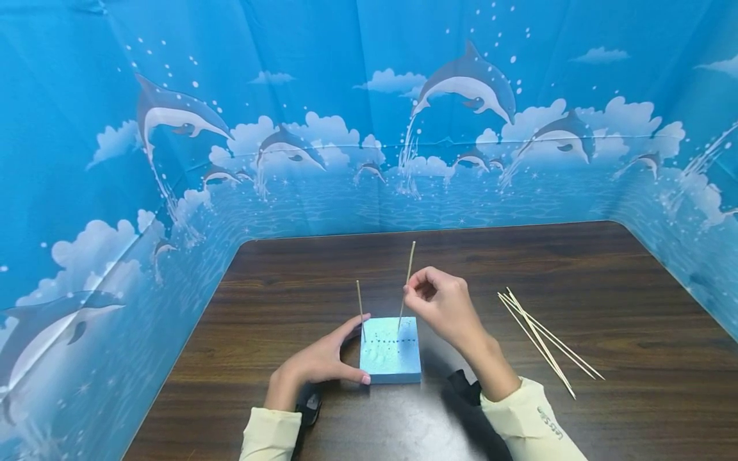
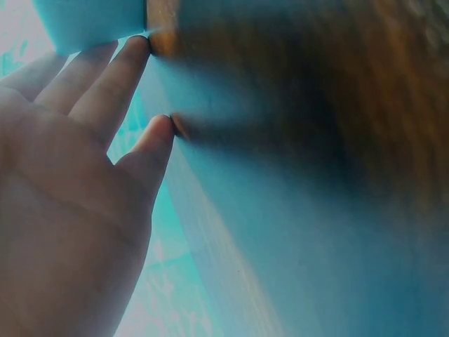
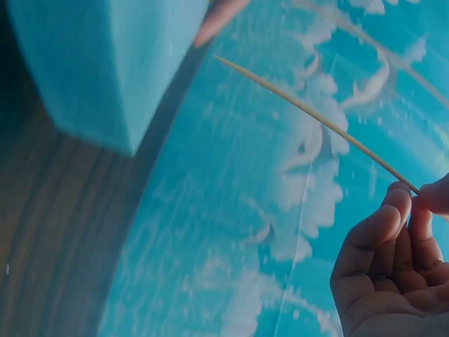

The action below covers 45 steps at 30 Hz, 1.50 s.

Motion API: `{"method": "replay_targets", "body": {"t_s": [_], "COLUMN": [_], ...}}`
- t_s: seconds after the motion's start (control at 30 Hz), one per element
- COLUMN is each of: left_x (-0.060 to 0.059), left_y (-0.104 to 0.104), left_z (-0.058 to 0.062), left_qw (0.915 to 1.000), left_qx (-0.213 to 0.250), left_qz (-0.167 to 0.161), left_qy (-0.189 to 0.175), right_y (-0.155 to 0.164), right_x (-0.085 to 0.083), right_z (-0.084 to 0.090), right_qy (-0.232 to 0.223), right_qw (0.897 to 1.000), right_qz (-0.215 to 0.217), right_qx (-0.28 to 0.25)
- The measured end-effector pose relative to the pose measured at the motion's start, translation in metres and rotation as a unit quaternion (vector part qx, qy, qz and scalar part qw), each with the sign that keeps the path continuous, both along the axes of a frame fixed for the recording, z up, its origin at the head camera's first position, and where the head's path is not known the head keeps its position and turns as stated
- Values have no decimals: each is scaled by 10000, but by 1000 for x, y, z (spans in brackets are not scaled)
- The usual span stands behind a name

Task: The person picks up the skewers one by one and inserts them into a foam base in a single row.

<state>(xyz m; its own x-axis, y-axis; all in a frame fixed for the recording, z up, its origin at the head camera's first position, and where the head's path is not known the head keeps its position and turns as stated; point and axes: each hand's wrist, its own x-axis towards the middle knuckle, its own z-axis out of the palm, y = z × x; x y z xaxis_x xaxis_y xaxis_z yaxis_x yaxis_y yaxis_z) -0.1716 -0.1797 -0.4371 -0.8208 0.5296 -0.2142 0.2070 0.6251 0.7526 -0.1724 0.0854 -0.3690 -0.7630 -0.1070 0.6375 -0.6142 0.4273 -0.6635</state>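
A light blue foam block [image 1: 391, 365] lies on the table, its top marked with a row of dark dots. My left hand [image 1: 314, 362] holds the block at its left side, thumb at the front corner and fingers at the back; in the left wrist view the fingertips touch the block [image 2: 95, 24]. One thin wooden skewer [image 1: 360, 301] stands upright near the block's left edge. My right hand [image 1: 446, 307] pinches another skewer [image 1: 410, 262] between thumb and fingers, above the block. In the right wrist view, this skewer's pointed tip [image 3: 224, 62] shows apart from the block.
Several loose skewers [image 1: 542, 339] lie crossed on the dark wooden table [image 1: 611, 288], to the right of my right hand. A blue curtain [image 1: 346, 205] printed with dolphins surrounds the table's back and sides.
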Motion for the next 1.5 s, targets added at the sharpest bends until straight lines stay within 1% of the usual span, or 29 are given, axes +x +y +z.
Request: {"method": "replay_targets", "body": {"t_s": [0.13, 0.33, 0.5, 0.87, 1.2, 1.5], "left_x": [-1, 0, 0, 1, -1, -1], "left_y": [1, 2, 2, 1, 0, -1], "left_z": [-1, -2, -2, -2, -1, -1], "left_qw": [10000, 10000, 9999, 9998, 9999, 9999], "left_qx": [29, -3, -42, 47, 47, 83], "left_qz": [-13, 29, 86, 105, 52, 61], "left_qy": [-20, -20, -71, -162, -76, -109], "right_y": [-16, -30, -37, -43, -47, -48], "right_x": [0, 1, 0, 0, -2, -1], "right_z": [-3, -8, -10, -16, -25, -34], "right_qy": [6, 13, -12, -220, -163, -81], "right_qw": [9994, 9984, 9980, 9969, 9955, 9941], "right_qz": [345, 551, 604, 648, 826, 941], "right_qx": [64, 132, 209, 381, 439, 541]}}
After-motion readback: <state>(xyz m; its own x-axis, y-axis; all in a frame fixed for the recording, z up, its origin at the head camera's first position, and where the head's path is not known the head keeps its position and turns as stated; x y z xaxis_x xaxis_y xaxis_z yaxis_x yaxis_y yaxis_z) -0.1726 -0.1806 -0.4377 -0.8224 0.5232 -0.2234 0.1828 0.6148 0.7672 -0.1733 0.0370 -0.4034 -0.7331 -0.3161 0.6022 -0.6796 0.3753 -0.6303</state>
